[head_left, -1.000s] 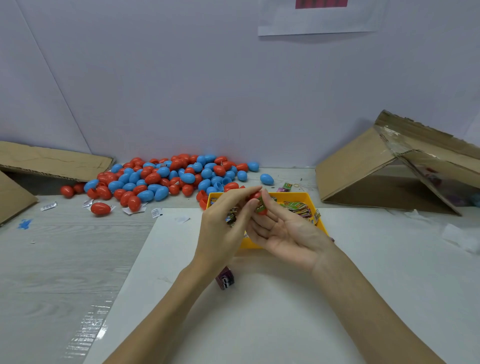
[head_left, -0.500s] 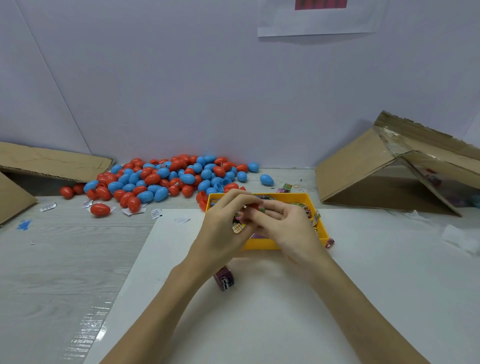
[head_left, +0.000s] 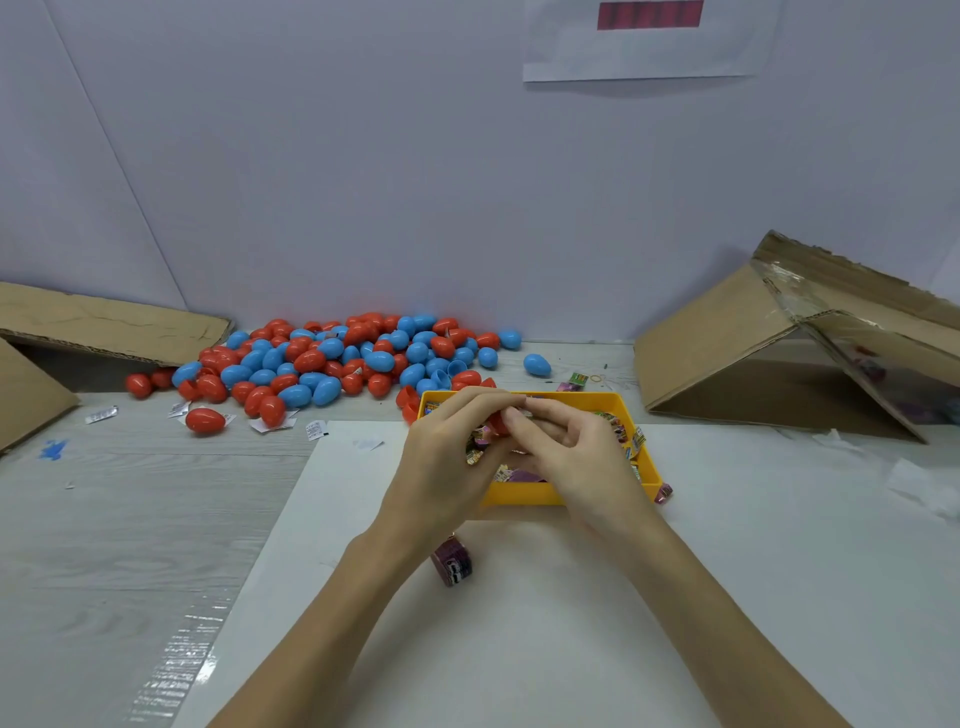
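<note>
A grey wood-grain table (head_left: 130, 519) meets a pale wall (head_left: 363, 182), and a white sheet (head_left: 519, 649) covers its near part. Red and blue plastic eggs (head_left: 337, 358) are heaped at the far left, with a cardboard box (head_left: 727, 353) at the far right. Over the yellow tray (head_left: 524, 500) of wrapped packets, the left hand (head_left: 447, 457) and right hand (head_left: 576, 457) both pinch a red egg (head_left: 500, 423). A second ago the right palm lay open and upward; it has since turned over, its fingers curled onto the egg.
</note>
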